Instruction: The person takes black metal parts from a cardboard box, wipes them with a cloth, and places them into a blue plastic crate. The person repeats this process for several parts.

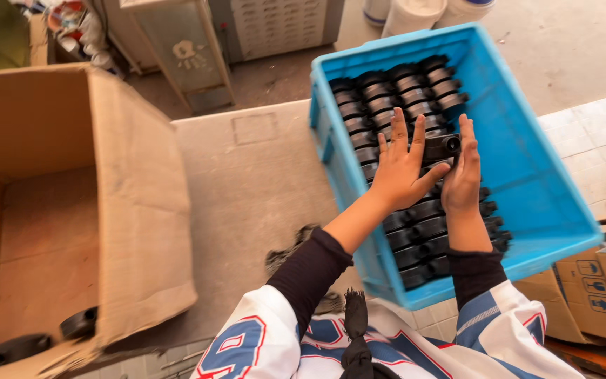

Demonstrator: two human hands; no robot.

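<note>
Cardboard box (71,210) lies open on its side at our far left, flap down, two black parts (36,337) loose at its mouth where we can reach them. Right of it, our left hand (401,165) spreads flat, fingers open, steadying a black tube piece (443,146) that our right hand (463,175) presses from the other side, over the neat rows packed in the blue crate (527,161).

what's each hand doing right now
Left hand: open, fingers spread, pressing a black plastic tube-shaped part.
Right hand: flat against the same part, holding it.
</note>
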